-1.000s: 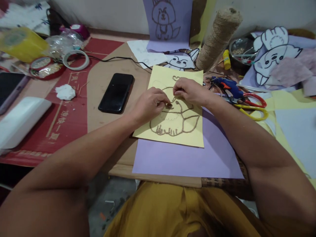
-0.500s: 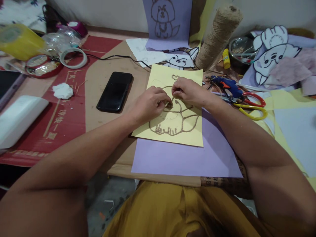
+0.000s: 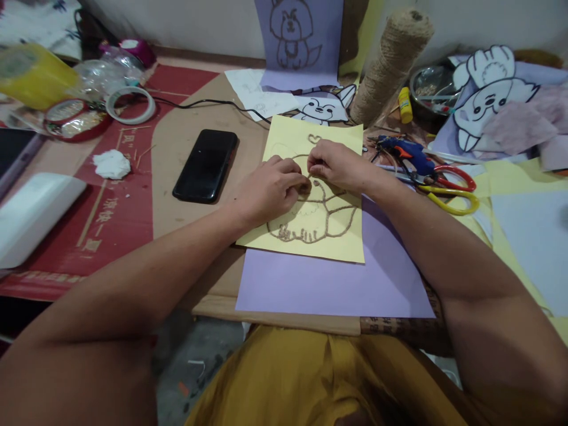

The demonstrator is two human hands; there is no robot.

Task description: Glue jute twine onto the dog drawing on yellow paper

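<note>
A yellow sheet of paper bears an animal outline made of brown twine, with a small twine heart near its top. My left hand rests over the sheet's left half, fingers curled and pressed together on a short bit of twine. Close by on the right, my right hand pinches the same thin strand between thumb and forefinger. The strand is mostly hidden by my fingers. Beneath the yellow sheet lies a purple sheet.
Left of the papers lies a black phone. Scissors and blue-handled pliers lie at right, below a tall twine spool and a yellow glue stick. A tape roll and crumpled tissue are farther left.
Both hands stay almost in place, fingertips shifting very slightly over the twine. The whole view has drifted a few pixels.
</note>
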